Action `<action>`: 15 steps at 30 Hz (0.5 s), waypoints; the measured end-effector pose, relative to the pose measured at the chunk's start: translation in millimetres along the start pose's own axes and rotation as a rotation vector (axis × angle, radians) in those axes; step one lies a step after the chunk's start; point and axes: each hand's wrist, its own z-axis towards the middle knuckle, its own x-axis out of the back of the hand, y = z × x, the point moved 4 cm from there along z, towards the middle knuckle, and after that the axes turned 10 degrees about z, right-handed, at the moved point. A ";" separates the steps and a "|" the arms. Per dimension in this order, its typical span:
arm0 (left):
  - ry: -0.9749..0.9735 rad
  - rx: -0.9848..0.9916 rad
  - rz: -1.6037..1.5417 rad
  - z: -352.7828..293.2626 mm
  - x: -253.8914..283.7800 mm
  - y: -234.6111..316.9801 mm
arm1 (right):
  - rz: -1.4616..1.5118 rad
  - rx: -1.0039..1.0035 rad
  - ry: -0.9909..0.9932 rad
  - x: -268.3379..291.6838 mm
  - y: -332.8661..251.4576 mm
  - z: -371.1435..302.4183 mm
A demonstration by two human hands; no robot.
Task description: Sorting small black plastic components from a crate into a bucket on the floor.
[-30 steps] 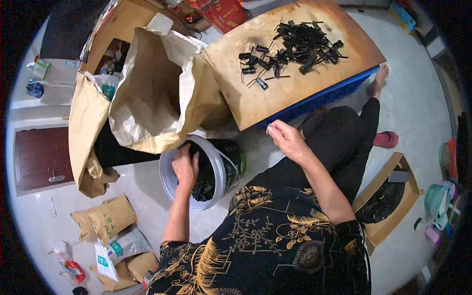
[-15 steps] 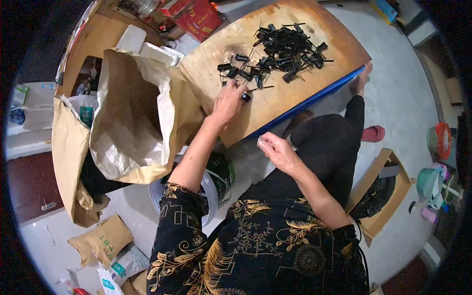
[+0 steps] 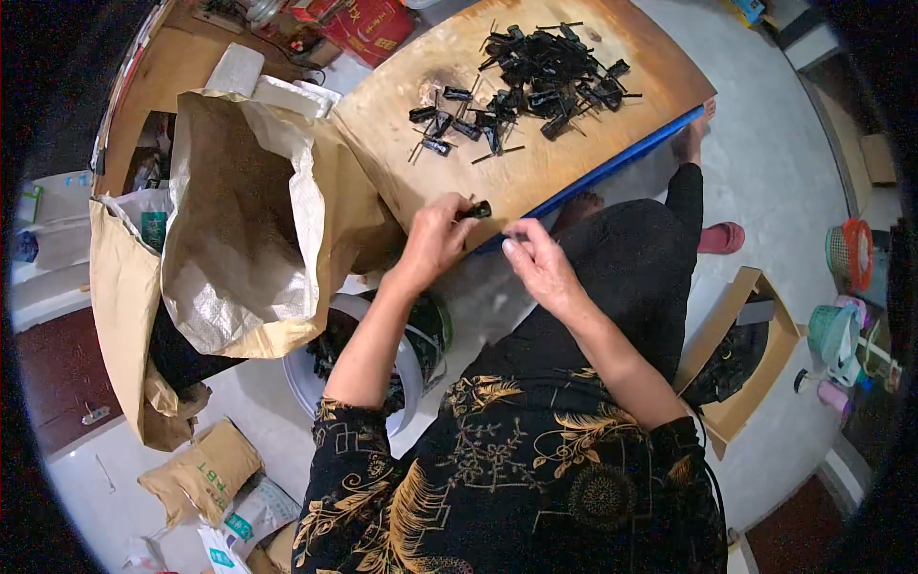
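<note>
My left hand (image 3: pixel 438 239) pinches a small black plastic part (image 3: pixel 475 210) above the near edge of the wooden board (image 3: pixel 402 115). Close to its right, my right hand (image 3: pixel 543 263) has its thumb and fingers pressed together; whatever is between them is too small to make out. Farther back on the board lies a heap of black plastic parts (image 3: pixel 540 72) with thin rods sticking out. Several loose ones (image 3: pixel 437 146) are spread to the left of the heap.
A big open paper sack (image 3: pixel 239 220) with a white lining stands left of the board. Below my left forearm is a white-rimmed bucket (image 3: pixel 409 383) holding black parts. On the floor at right is a cardboard box (image 3: pixel 732 421) with black things inside. A pink slipper (image 3: pixel 722 238) lies beyond my leg.
My left hand has drawn back from the loose parts toward me, bringing one black plastic part along. My right hand has shifted slightly, staying near the board's edge.
</note>
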 end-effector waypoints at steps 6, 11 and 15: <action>-0.054 0.070 -0.358 -23.7 -5.1 37.0 | 0.080 0.040 0.064 4.1 -2.3 0.0; -0.251 0.176 -0.492 -32.5 -7.5 47.0 | 0.204 -0.040 -0.004 6.1 -1.6 -3.5; -0.482 0.333 -0.960 -39.7 -11.3 51.1 | 0.256 -0.100 0.005 9.7 -4.2 -9.0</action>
